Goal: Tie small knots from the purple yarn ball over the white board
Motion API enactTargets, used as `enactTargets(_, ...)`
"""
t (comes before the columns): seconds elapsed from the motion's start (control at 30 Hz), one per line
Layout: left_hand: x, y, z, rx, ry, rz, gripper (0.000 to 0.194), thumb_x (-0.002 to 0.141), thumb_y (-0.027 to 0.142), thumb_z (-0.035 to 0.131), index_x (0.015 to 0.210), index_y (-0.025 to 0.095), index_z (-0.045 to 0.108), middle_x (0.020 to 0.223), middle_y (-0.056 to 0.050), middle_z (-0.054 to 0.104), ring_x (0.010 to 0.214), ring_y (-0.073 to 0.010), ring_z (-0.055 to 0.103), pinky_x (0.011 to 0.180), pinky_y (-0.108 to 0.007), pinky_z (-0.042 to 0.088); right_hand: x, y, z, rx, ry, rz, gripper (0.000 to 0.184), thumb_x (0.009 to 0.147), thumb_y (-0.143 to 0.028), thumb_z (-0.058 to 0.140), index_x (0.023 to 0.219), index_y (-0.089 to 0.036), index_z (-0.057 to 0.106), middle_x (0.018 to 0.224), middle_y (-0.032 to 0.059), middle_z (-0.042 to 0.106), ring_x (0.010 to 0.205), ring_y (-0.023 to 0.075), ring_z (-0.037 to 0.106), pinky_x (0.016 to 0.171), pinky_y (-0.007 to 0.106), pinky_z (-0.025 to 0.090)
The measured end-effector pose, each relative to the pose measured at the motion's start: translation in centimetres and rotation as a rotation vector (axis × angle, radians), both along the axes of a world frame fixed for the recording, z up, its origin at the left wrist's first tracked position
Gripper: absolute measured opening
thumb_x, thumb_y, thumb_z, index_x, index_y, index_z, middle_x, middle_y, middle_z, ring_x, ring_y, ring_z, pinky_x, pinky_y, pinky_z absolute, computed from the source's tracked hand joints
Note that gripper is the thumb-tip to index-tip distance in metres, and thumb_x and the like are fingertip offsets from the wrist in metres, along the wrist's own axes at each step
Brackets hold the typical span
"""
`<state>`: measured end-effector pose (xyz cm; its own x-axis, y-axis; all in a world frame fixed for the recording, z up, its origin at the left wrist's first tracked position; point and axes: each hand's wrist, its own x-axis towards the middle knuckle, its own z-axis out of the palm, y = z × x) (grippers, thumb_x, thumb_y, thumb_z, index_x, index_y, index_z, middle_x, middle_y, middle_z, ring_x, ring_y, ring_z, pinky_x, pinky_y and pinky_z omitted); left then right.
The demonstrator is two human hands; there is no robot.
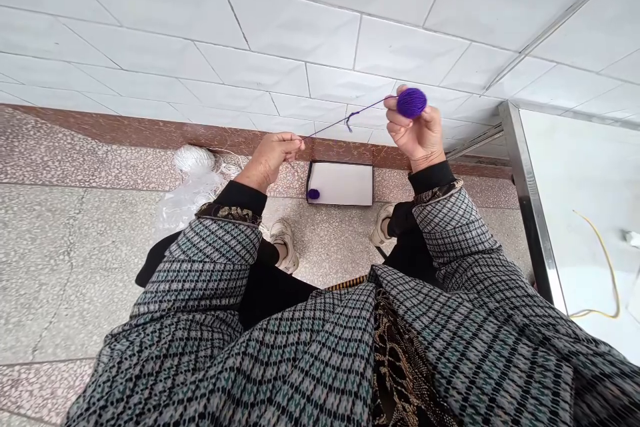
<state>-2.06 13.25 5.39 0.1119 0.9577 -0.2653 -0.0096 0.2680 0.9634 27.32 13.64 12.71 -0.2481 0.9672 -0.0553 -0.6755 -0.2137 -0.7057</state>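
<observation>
A purple ball of yarn (411,103) is held up in the fingers of my right hand (416,132), in front of the tiled wall. From it a purple strand (333,125) runs taut down to the left, with a small dangling tangle (349,121) partway along. The strand's other end goes into the pinched thumb and fingers of my left hand (275,155), which is lower than the right. Below and between both hands, a shallow tray (345,181) with a white inside and dark rim lies on the floor. In its left corner sits a smaller purple ball (313,194).
White yarn (194,160) and a clear plastic bag (183,203) lie on the floor left of my left arm. At the right stands a white table (575,167) with a metal edge, bearing a yellow cord (611,267). My shoes (284,245) flank the tray; the tiled wall (310,27) rises ahead.
</observation>
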Motion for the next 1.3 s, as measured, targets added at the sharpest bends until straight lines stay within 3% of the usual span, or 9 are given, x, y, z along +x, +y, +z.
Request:
enactTargets(0.1,-0.6,0.4,-0.9,-0.02,0.219,0.087,0.011,0.068,0.019,0.063,0.058,0.017,0.063,0.054,0.0,0.052,0.052,-0.0099,0.042,0.055,-0.024,0.035,1.4,0.5,-0.3,-0.008,0.424,-0.074,0.033,0.063,-0.021,0.086,0.092,-0.028,0.071,0.077,-0.0034,0.067,0.049,0.0072,0.046,0.043,0.018,0.047)
enactTargets(0.2,-1.1,1.0,-1.7,-0.049,0.476,0.157,0.013,0.07,0.018,0.061,0.056,0.02,0.062,0.054,-0.001,0.052,0.06,-0.0158,0.053,0.064,-0.028,0.045,3.3,0.4,-0.2,-0.094,0.691,-0.099,0.026,0.075,-0.034,0.081,0.101,-0.039,0.079,0.084,0.0037,0.072,0.054,0.016,0.053,0.046,0.029,0.052)
enactTargets(0.37,-0.8,1.4,-1.9,0.028,0.758,-0.085,0.011,0.074,0.018,0.07,0.08,0.017,0.08,0.111,-0.014,0.082,0.125,-0.0362,0.07,0.116,-0.043,0.05,2.2,-0.4,-0.3,0.163,0.062,0.068,0.047,0.054,-0.028,0.097,0.094,-0.027,0.072,0.089,0.0004,0.072,0.062,0.0097,0.05,0.051,0.021,0.045)
enactTargets(0.5,1.4,0.5,-1.0,0.282,0.403,-0.154,0.055,0.083,0.02,0.064,0.137,0.016,0.074,0.15,-0.012,0.07,0.148,-0.0318,0.057,0.132,-0.049,0.039,-2.6,-1.6,-0.4,0.098,-0.497,0.37,0.028,0.078,-0.032,0.089,0.094,-0.021,0.068,0.088,0.0002,0.069,0.073,0.0106,0.059,0.06,0.02,0.053)
enactTargets(0.63,4.3,-0.7,0.3,0.22,-0.151,-0.219,0.057,0.077,0.019,0.062,0.134,0.017,0.072,0.127,-0.01,0.078,0.119,-0.0255,0.073,0.112,-0.046,0.056,-5.1,-1.9,-0.6,0.086,-0.545,0.377,0.015,0.085,-0.015,0.08,0.087,-0.019,0.066,0.087,-0.0002,0.068,0.074,0.0093,0.059,0.065,0.02,0.057)
enactTargets(0.73,5.8,-1.3,0.9,0.113,-0.265,-0.173,0.04,0.077,0.021,0.064,0.116,0.016,0.074,0.094,-0.005,0.076,0.073,-0.0147,0.068,0.075,-0.031,0.058,-4.9,-1.1,-1.0,0.033,-0.507,0.345,0.018,0.086,-0.016,0.082,0.093,-0.019,0.065,0.083,-0.0013,0.066,0.076,0.0104,0.062,0.067,0.021,0.059)
enactTargets(0.87,6.3,-1.6,1.0,0.103,-0.159,-0.118,0.013,0.082,0.026,0.066,0.09,0.017,0.071,0.062,0.005,0.05,0.049,-0.0073,0.033,0.05,-0.023,0.026,-3.7,0.7,-2.0,-0.084,-0.44,0.134,0.028,0.088,-0.029,0.086,0.099,-0.02,0.062,0.077,-0.0033,0.059,0.072,0.0102,0.061,0.069,0.021,0.059)
enactTargets(1.03,5.9,-2.6,1.4,0.276,0.109,-0.288,0.018,0.086,0.03,0.062,0.082,0.016,0.072,0.058,0.005,0.048,0.054,-0.0103,0.038,0.055,-0.024,0.029,-3.1,1.9,-3.2,-0.043,-0.545,-0.135,0.032,0.092,-0.039,0.084,0.107,-0.022,0.061,0.083,-0.0015,0.062,0.075,0.0113,0.064,0.072,0.024,0.058)
enactTargets(1.3,4.9,-3.3,3.0,0.526,0.319,-0.589,0.025,0.087,0.034,0.06,0.072,0.017,0.07,0.06,0.002,0.058,0.056,-0.0107,0.044,0.06,-0.026,0.036,-4.4,0.7,-3.5,0.102,-1.253,0.045,0.02,0.081,-0.003,0.069,0.097,-0.016,0.065,0.078,-0.0031,0.063,0.067,0.0117,0.055,0.07,0.027,0.049)
